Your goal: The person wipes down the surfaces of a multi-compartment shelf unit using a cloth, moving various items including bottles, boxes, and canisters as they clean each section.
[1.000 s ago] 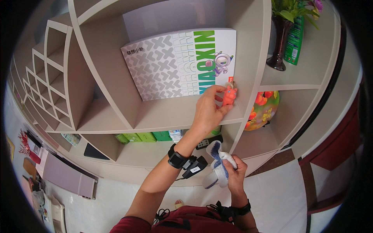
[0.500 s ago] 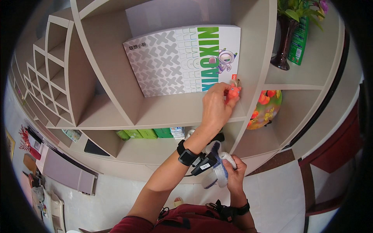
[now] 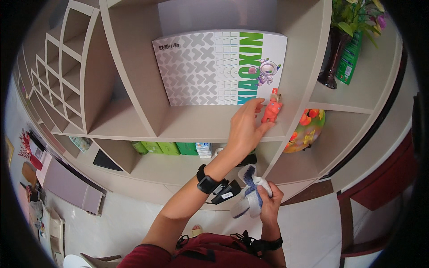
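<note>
A small orange-red animal figurine (image 3: 271, 110) stands on the shelf at the front right corner of the white box (image 3: 192, 73). Beside it is my left hand (image 3: 245, 127), its thumb and fingers apart. The thumb tip lies close to the figurine's base; I cannot tell whether it touches. Lower down, my right hand (image 3: 271, 199) grips a bunched white and blue cloth (image 3: 253, 196), whose loose ends hang to the left. A black device is strapped to my left wrist.
Shelf dividers (image 3: 304, 89) rise close to the right of the figurine. A dark vase (image 3: 333, 60) with flowers and a green package (image 3: 348, 58) occupy the right compartment. Below it stands a fruit-patterned round plate (image 3: 306, 131). Green packages (image 3: 167, 148) line the lower shelf.
My left fingers have come off the figurine, which now stands by itself on the shelf. The cloth stays in my right hand. The whole view has shifted slightly.
</note>
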A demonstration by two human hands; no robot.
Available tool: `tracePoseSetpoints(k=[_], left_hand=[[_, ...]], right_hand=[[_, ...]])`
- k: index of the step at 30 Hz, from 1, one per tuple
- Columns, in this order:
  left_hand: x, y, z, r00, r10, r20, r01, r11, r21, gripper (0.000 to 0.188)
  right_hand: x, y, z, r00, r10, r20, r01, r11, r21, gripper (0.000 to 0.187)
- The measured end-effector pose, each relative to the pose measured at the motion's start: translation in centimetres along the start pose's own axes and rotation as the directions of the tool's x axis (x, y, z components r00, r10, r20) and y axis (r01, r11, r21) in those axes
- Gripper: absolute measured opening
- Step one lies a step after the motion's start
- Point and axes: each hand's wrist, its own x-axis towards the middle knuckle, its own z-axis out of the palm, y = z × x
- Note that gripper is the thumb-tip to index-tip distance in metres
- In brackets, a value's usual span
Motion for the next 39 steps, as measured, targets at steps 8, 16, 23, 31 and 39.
tracePoseSetpoints(k=[8,16,23,31,39], left_hand=[[-1.8,0.5,-1.6,1.0,-0.001,0.011,0.0,0.998,0.065,0.04],[-5.1,0.2,-2.4,0.997,0.082,-0.001,-0.082,0.996,-0.04,0.029],[-11.8,-0.2,-3.6,0.951,-0.121,0.284,0.182,0.963,-0.197,0.024],[-20.3,-3.0,-2.5,0.54,-0.294,0.789,0.834,0.061,-0.548,0.058],[-23.0,-3.9,-3.3,0.466,-0.081,0.881,0.884,0.08,-0.46,0.071]], right_hand=[[-0.1,0.9,-0.2,0.997,0.072,0.016,-0.072,0.997,0.027,0.011],[-0.3,1.2,-0.4,0.991,0.129,0.039,-0.131,0.991,0.031,0.011],[-0.2,1.4,-0.9,0.988,0.116,-0.105,-0.1,0.984,0.15,0.017],[0.5,2.0,0.7,0.982,-0.151,0.112,0.171,0.966,-0.195,0.019],[0.4,3.7,0.8,0.983,-0.059,0.172,0.111,0.945,-0.308,0.024]])
